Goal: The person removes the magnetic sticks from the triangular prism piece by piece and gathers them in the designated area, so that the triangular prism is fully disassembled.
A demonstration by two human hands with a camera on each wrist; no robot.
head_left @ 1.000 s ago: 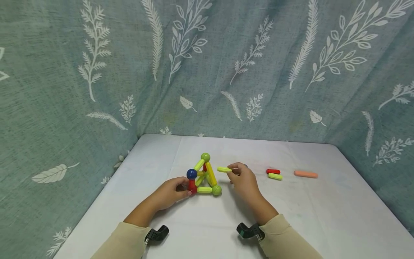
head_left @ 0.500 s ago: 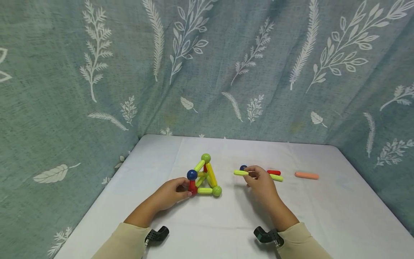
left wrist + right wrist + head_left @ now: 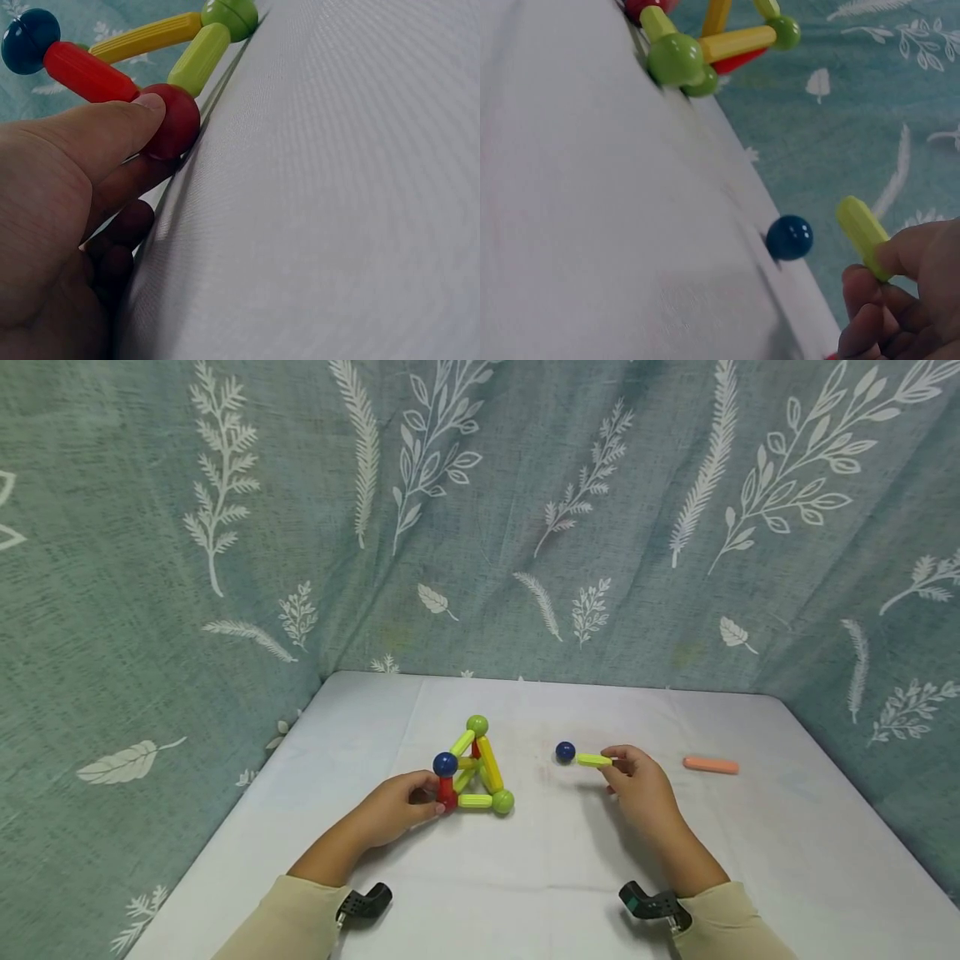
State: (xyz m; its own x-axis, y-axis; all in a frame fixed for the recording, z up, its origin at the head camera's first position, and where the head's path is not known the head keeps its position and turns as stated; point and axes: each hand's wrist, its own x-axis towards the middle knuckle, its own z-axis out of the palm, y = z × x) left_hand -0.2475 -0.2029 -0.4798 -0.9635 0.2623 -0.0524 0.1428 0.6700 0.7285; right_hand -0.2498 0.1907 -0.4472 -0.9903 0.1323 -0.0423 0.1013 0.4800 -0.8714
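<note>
My left hand [image 3: 397,808] pinches the red ball [image 3: 178,124] at the near left corner of a frame of magnetic sticks and balls, thumb on top. From that ball rises a red stick [image 3: 446,787] capped by a dark blue ball [image 3: 446,764]. Green balls [image 3: 503,802] and yellow sticks [image 3: 490,764] form the rest of the frame. My right hand [image 3: 643,789] pinches a short yellow-green stick [image 3: 592,760] by one end, held above the table and pointing left. Close to its free end, a loose dark blue ball [image 3: 566,752] lies on the table.
An orange stick [image 3: 711,765] lies farther right on the white-covered table [image 3: 510,902]. Something red [image 3: 832,356] shows at the bottom edge of the right wrist view. Patterned green cloth [image 3: 480,610] hangs behind and at the sides.
My right hand has moved right with the yellow-green stick, away from the frame. It uncovers the loose blue ball and now hides the loose red and yellow-green sticks. My left hand stays put.
</note>
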